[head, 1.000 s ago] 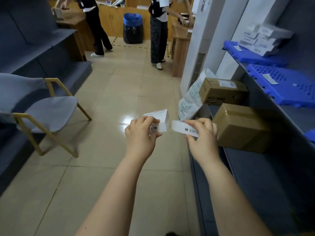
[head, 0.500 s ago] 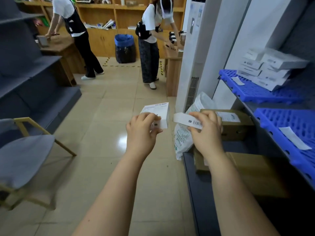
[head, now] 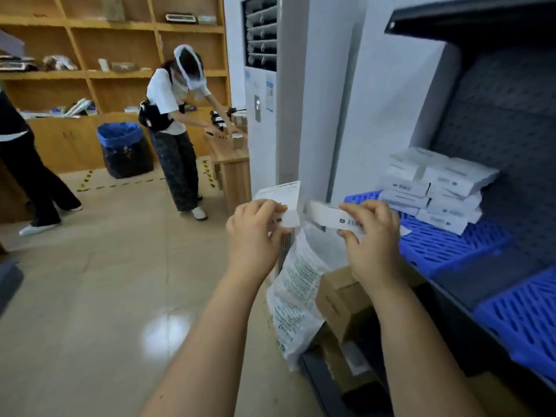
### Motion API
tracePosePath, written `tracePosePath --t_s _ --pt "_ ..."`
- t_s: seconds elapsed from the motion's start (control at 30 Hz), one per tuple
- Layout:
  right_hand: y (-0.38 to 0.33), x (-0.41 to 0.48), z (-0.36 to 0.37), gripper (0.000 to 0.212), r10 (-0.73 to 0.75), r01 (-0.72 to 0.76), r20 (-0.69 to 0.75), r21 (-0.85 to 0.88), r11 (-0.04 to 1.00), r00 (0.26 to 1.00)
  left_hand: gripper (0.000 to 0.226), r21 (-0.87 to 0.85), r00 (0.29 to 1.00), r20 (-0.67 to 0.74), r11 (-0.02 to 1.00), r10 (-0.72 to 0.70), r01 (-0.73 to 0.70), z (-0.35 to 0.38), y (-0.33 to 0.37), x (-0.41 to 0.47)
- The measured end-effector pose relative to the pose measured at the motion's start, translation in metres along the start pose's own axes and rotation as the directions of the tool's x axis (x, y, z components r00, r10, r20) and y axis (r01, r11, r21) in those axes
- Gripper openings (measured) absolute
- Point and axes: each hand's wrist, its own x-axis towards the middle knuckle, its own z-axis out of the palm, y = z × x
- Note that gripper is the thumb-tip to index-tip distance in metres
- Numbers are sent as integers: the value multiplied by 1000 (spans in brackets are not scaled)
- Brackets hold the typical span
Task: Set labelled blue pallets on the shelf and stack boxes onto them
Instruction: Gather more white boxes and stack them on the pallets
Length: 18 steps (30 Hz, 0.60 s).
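Task part done: pallets in place, two boxes in hand and not yet stacked.

Left of the far blue pallet (head: 445, 248), the left hand (head: 252, 233) is closed round a small white box (head: 284, 206), flat-sided card with printed text. Nearer that pallet, the right hand (head: 373, 236) pinches a slim white box (head: 334, 218) bearing a barcode label, fingers curled over its end. The pallet itself is rigid slotted plastic on the dark shelf (head: 451, 284), carries a paper label at its front and a stack of white boxes (head: 436, 188) at its rear; front area bare. A second blue pallet (head: 520, 320) lies nearer the camera, nothing on what shows of it. Below, brown cardboard cartons (head: 340, 299) and a printed plastic bag (head: 298, 296).
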Motion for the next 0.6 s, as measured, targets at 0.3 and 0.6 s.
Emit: tracePosePath --t_s 0.3,0.6 --pt "36 94 -38 52 -44 -45 -369 -228 973 928 31 -407 950 18 870 312 -279 100 48 156" --pt "124 155 -64 48 -12 -254 -516 -442 860 856 34 -470 822 113 759 558 -450 210 101 213"
